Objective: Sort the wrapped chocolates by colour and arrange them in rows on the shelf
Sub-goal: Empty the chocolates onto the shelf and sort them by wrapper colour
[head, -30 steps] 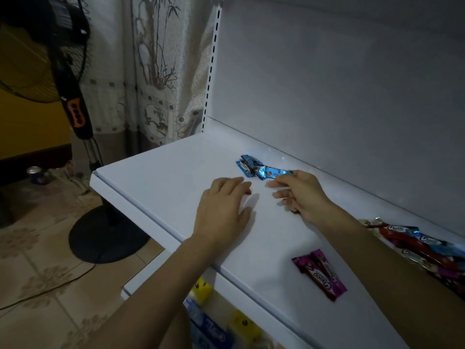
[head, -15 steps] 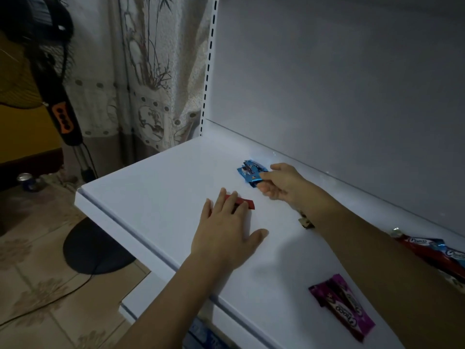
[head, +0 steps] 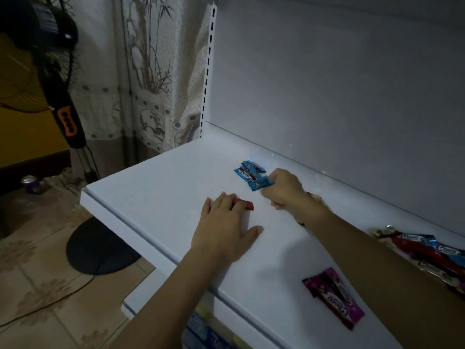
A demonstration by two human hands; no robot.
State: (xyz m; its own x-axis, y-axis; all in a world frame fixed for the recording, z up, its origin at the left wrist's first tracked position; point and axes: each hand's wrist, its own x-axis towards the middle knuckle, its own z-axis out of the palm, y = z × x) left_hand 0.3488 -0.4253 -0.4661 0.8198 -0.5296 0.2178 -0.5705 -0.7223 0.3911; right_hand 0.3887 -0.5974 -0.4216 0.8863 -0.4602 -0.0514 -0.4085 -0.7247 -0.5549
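Blue chocolates point(head: 247, 172) lie close together at the far side of the white shelf point(head: 163, 187). The right grip point(head: 285, 188) is curled up and pinches the right end of the nearer blue chocolate point(head: 258, 183). The left grip point(head: 224, 227) lies flat and spread on a red chocolate point(head: 245, 205), just nearer than the blue ones. Purple chocolates point(head: 334, 297) lie near on the right. A mixed pile point(head: 425, 250) sits at the far right edge.

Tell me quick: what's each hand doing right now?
Left hand: open, fingers flat on the red chocolate.
Right hand: closed, pinching a blue chocolate.
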